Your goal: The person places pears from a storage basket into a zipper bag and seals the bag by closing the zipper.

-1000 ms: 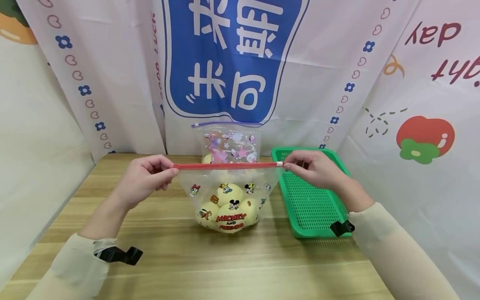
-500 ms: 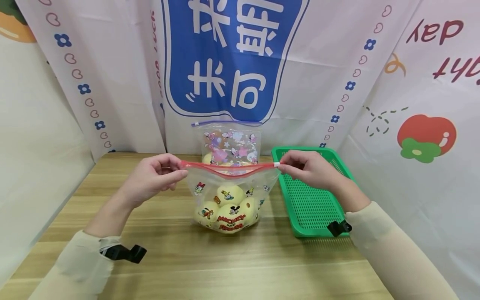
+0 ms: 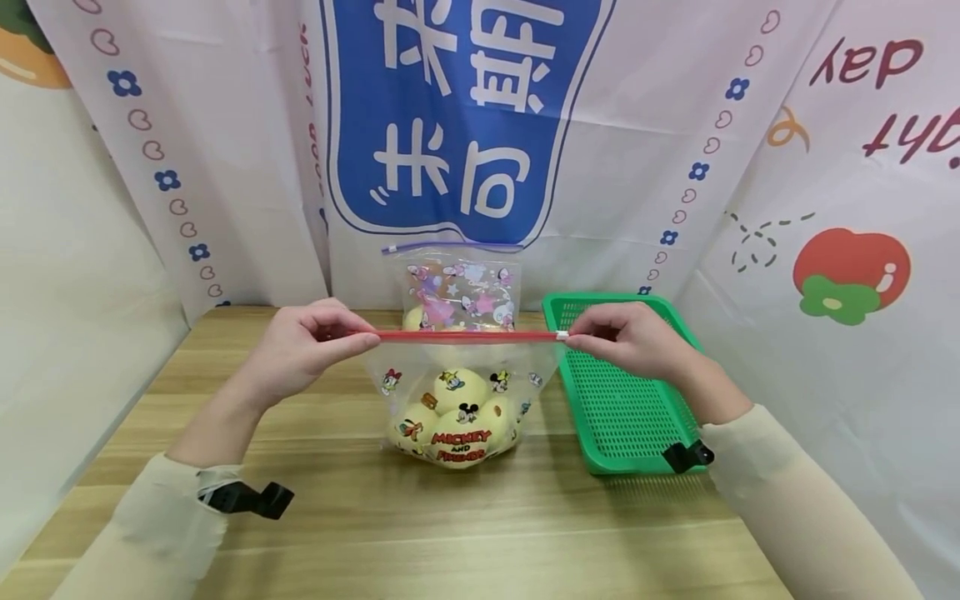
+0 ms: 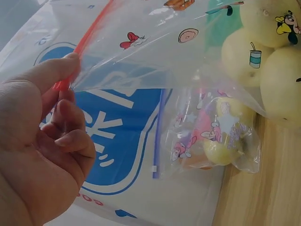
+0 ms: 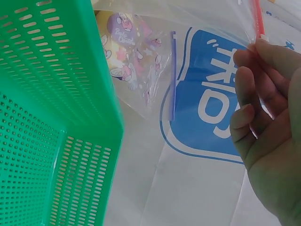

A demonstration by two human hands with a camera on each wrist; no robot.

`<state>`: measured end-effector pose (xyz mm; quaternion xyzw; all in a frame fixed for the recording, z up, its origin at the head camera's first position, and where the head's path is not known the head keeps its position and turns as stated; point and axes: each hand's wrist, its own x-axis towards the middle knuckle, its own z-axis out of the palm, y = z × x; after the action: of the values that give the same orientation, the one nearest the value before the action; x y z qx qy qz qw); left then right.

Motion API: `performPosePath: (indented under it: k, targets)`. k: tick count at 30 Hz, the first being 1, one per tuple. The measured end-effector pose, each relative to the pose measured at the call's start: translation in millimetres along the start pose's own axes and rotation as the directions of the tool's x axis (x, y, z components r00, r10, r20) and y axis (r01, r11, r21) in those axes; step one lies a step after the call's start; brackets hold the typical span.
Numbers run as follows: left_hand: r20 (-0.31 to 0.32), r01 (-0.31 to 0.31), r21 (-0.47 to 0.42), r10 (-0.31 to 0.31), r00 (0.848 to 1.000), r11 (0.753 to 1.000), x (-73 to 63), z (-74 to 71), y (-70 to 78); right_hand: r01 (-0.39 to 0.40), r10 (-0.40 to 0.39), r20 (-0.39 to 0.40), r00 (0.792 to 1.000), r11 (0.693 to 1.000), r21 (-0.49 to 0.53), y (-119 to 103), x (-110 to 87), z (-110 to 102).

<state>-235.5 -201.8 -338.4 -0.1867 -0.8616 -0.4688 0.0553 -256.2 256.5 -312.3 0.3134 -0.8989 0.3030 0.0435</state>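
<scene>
A clear zip bag with cartoon prints and a red zip strip stands mid-table in the head view, holding several round pale-yellow fruits. My left hand pinches the strip's left end between thumb and forefinger. At the other end my right hand pinches the corner by the white slider. Between both hands the strip is drawn straight, its two edges together. In the right wrist view the right hand's other fingers are loosely bent.
Behind it stands a second printed bag with a purple zip strip and yellow fruit inside. A green perforated basket sits on the right of the wooden table. Printed cloth hangs at the back and sides.
Half a second ago the left hand was up and the red strip sagged apart in the middle; now it is taut and level again. The right hand has shifted slightly right.
</scene>
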Motion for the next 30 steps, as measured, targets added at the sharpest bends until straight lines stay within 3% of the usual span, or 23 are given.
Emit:
performPosePath:
  k: [3,6,11,15,22,30]
  targets:
    - [0.052,-0.015,0.075,0.011,0.999,0.997,4.0,-1.5,9.3,0.006,-0.006,0.009,1.000,1.000,0.005,1.1,0.1,-0.4]
    - [0.120,-0.069,0.176,0.048,0.992,0.982,16.2,4.3,28.9,0.003,-0.003,0.007,1.000,1.000,-0.002,2.0,-0.1,-0.9]
    - [0.250,-0.204,0.332,0.123,0.960,0.921,45.0,33.1,67.6,-0.012,0.012,-0.001,1.000,1.000,0.007,3.8,-2.6,-0.4]
    - [0.326,-0.265,0.365,0.144,0.934,0.893,59.5,52.3,85.0,-0.005,0.005,0.001,1.000,1.000,0.015,3.3,-2.8,1.0]
    - [0.336,-0.318,0.323,0.206,0.919,0.891,63.7,61.2,88.8,-0.007,0.007,-0.001,1.000,1.000,0.014,0.0,-0.4,-0.5]
    - [0.307,-0.394,0.375,0.289,0.907,0.839,58.3,62.6,80.9,0.043,-0.043,-0.011,0.999,0.999,-0.003,-0.9,3.3,-0.2]
